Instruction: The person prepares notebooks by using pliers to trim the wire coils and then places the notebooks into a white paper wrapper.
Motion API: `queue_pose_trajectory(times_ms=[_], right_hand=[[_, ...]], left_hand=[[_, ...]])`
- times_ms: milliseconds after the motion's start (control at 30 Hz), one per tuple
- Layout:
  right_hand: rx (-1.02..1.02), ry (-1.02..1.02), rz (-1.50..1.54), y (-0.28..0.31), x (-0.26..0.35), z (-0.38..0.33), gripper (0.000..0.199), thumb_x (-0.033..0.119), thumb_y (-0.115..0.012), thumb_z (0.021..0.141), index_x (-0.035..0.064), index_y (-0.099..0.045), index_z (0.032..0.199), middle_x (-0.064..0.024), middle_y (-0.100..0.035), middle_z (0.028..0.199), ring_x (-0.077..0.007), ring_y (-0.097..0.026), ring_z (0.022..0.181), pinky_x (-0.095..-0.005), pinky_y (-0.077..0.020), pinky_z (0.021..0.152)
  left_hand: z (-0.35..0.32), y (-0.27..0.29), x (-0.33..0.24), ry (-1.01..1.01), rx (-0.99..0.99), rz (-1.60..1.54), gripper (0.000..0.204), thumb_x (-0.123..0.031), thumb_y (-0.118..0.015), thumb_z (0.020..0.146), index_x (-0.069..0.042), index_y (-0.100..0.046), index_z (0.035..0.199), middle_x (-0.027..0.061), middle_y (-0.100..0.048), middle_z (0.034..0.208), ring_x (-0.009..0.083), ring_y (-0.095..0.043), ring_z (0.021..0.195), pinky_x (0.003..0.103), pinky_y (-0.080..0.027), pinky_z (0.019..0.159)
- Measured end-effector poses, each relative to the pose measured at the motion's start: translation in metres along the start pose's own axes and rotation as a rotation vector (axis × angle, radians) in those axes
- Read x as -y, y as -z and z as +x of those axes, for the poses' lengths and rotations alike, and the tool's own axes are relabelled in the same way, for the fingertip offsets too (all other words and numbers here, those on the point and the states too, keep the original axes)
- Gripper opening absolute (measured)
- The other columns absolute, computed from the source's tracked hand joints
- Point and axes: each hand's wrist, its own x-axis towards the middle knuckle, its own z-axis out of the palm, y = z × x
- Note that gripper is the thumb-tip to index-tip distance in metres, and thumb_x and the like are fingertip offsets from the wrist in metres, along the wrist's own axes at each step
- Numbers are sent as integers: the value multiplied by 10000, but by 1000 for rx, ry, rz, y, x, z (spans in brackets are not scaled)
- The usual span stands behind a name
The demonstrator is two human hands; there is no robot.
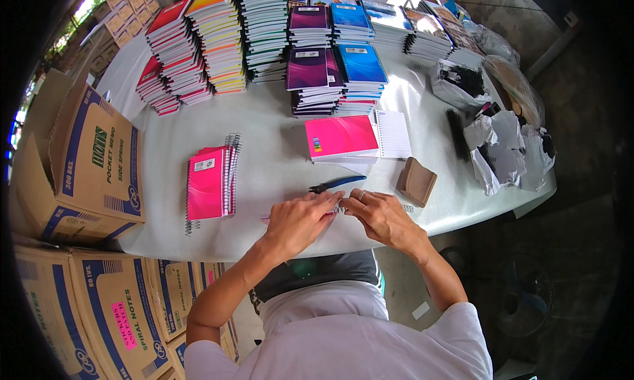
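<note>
Two bare hands meet at lower centre of the frame, the left hand [298, 220] and right hand [381, 216] with fingers pinched together on a wire spiral coil [338, 209] lying on the white table [277, 162]. Blue-handled pliers [335, 184] rest just above; a stack of pink spiral notebooks [210, 182] sits to the left.

Both forearms come up from the lower edge and bend inward. The left hand [298, 220] and the right hand [382, 215] lie palm down, close together, their fingers [333, 198] curled and almost meeting at the tips.
</note>
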Motion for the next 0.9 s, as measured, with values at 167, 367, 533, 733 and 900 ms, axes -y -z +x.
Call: queue_pose_trajectory(times_ms=[167,367,533,733,900], right_hand=[[46,-26,11,1,3,2,317,160,-686,857,34,-520,1095,-124,-567,973,-317,-625,921,-424,-537,761],[38,-74,23,5,13,4,249,149,-685,856,29,-557,1032,-131,-593,1031,-311,-628,897,-416,-530,751],[160,-116,222,12,-8,-7,367,145,-763,783,44,-605,1098,-154,-566,1254,-327,-603,1034,-411,-499,875],[253,-549,-256,65,-97,-58,720,242,-900,597,157,-609,1250,-166,-517,1384,-351,-458,1314,-443,-391,1096],[70,-131,328,70,-82,-33,470,276,-774,807,35,-672,1198,-200,-611,1282,-367,-548,1230,-424,-464,1015]], left_hand=[[0,1,2,37,64,-46,448,-227,-636,901,-167,-559,1338,57,-707,1061,298,-699,816,442,-567,693],[2,7,2,73,187,-44,431,-255,-632,909,-192,-568,1331,57,-691,1114,306,-701,817,454,-569,698],[-3,4,6,44,348,98,401,-314,-612,929,-251,-576,1324,28,-672,1177,310,-703,803,467,-569,702],[-8,11,-2,-108,380,68,517,-422,-632,881,-291,-535,1372,-1,-618,1318,283,-672,1036,428,-572,797],[-16,10,5,-20,168,131,718,-453,-673,830,-290,-398,1473,59,-635,1280,331,-638,1121,442,-575,791]])
